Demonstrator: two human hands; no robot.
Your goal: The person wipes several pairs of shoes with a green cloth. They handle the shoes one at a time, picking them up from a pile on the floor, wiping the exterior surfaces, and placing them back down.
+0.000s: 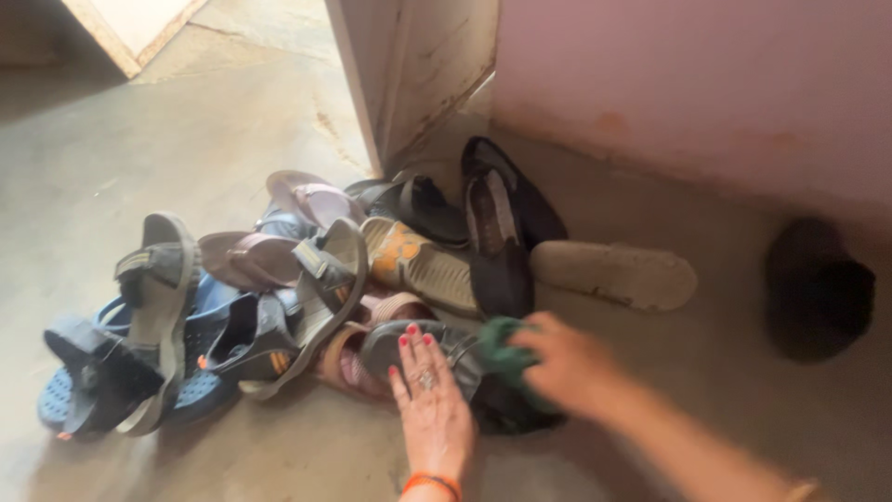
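left hand (432,409) flat, open on dark sandal (418,346); right hand (567,367) clutching green cloth (506,351).

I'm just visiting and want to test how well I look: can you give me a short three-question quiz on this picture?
1. True or false: the right hand holds a green cloth.
2. What does the left hand rest on? A) a dark shoe B) the wall C) a bucket
3. Which lies apart from the shoe pile, by the pink wall?

Key:
1. True
2. A
3. The dark object; its kind cannot be told.
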